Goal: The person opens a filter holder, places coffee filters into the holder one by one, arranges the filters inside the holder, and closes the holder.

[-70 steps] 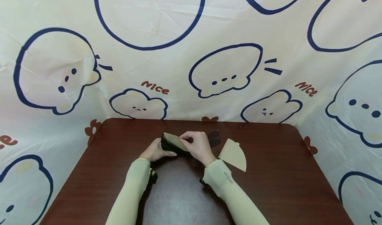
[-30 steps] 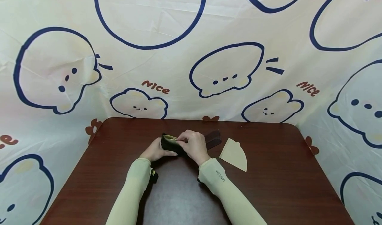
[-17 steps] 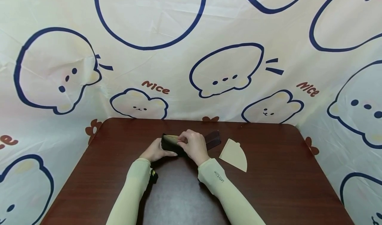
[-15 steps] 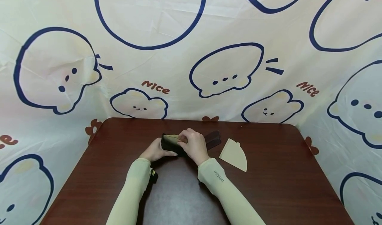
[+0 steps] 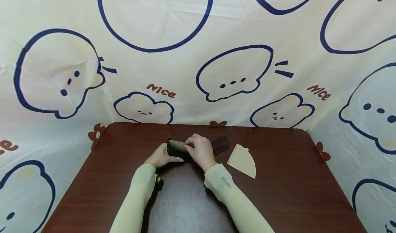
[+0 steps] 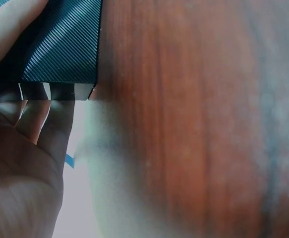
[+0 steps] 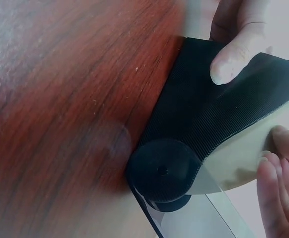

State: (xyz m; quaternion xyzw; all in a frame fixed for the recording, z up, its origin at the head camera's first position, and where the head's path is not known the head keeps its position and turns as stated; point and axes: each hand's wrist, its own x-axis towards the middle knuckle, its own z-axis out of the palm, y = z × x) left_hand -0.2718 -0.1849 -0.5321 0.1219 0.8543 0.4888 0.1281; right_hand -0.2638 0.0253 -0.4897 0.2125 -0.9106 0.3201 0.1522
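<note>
A black, finely ridged case stands tilted near the far side of the table. My left hand grips its left end, with the thumb across the ridged face and the fingers underneath. A smoky see-through lid is swung out to the right from the case's round pivot. Beige coffee filter paper sits in the case, its edge showing along the opening. My right hand pinches that edge between thumb and fingertips. Another fan-shaped coffee filter lies flat to the right.
The brown wooden table has its far edge against a cartoon-printed curtain, which also hangs at both sides. The loose filter lies close to my right wrist, just beyond the lid.
The filter paper stood higher out of the case earlier and now sits deeper in it. My right hand has shifted slightly left, while my left hand keeps its grip.
</note>
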